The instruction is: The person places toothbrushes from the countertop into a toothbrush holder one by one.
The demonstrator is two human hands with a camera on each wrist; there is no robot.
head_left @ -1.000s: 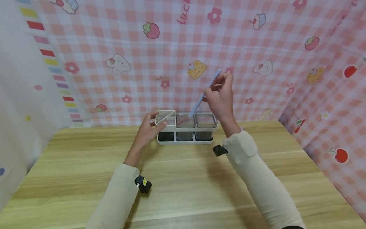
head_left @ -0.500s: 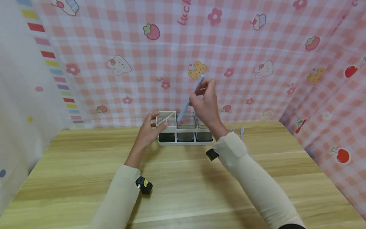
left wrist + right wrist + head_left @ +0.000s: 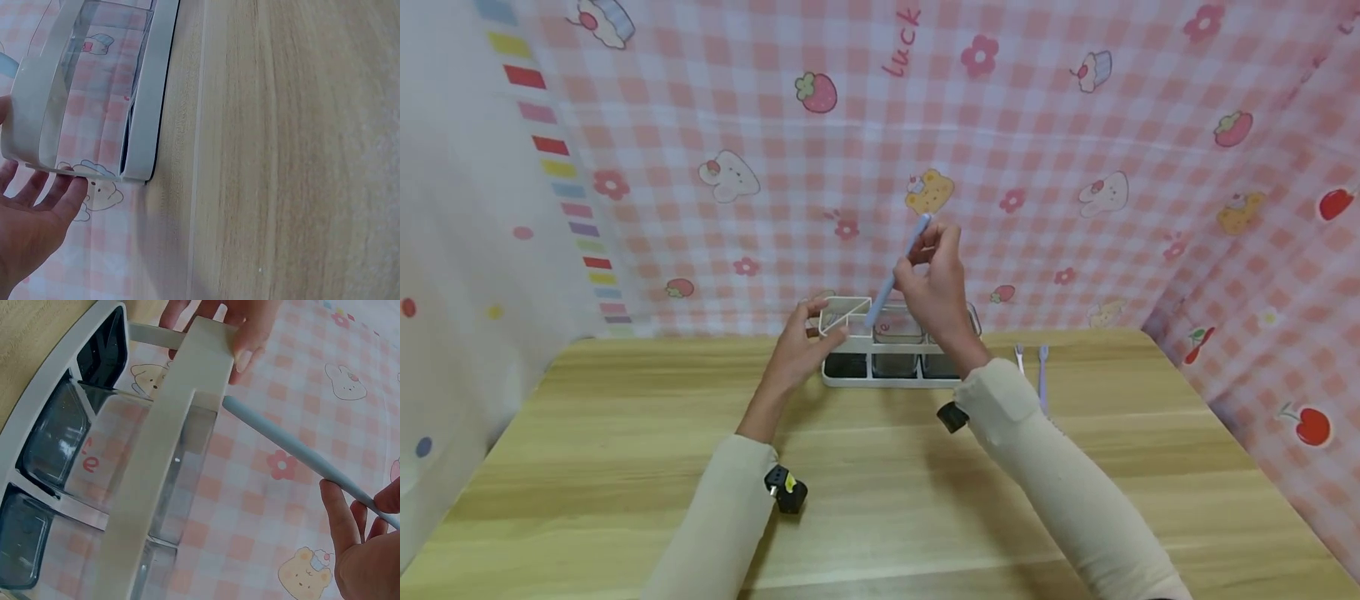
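Note:
At the back of the table stands a white toothbrush holder (image 3: 880, 382) with clear cups and a divided compartment (image 3: 846, 305) at its left end. My left hand (image 3: 792, 348) grips that end, thumb in front and fingers around the side; the left wrist view shows the fingertips (image 3: 76, 187) against the holder's end. Between thumb and fingers, my right hand (image 3: 936, 287) pinches a slim light blue toothbrush (image 3: 885, 293) on a slant. Its lower tip points down at the divided compartment's right side, and in the right wrist view overlaps the white frame's edge (image 3: 209, 356).
To the right of the holder, a white toothbrush (image 3: 1019, 358) and a purple toothbrush (image 3: 1042, 375) lie on the wooden table (image 3: 865, 500), partly behind the right sleeve (image 3: 1060, 467). A pink checked cloth (image 3: 865, 167) hangs close behind the holder.
My right hand has moved left and lower with the toothbrush, its tip going from above the cups to the divided compartment. The left hand keeps its grip. Both toothbrushes on the table now show.

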